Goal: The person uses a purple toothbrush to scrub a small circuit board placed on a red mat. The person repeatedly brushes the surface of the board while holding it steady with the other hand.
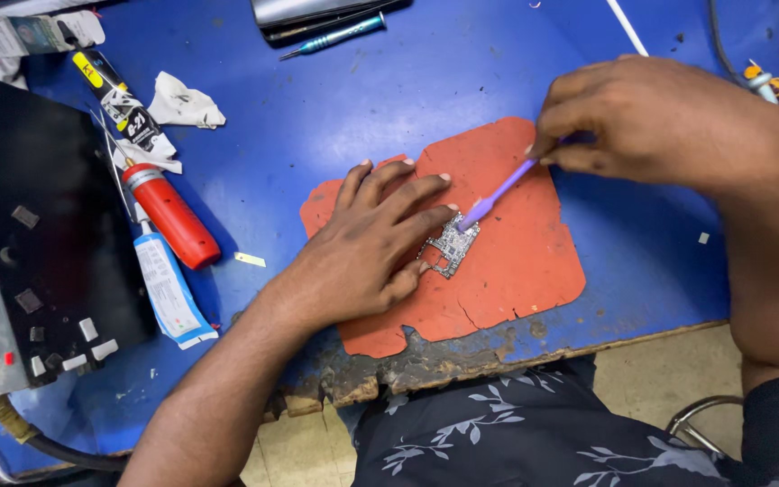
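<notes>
Left hand (367,248) pins circuit board (451,245) (partly hidden); right hand (651,122) grips brush (498,192).

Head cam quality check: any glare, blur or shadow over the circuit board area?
Head view: even overhead light, circuit board sharp; left hand throws a soft shadow on the orange mat; right hand with the purple brush is slightly soft; mild sheen on the blue table; edges bend a little.
</notes>
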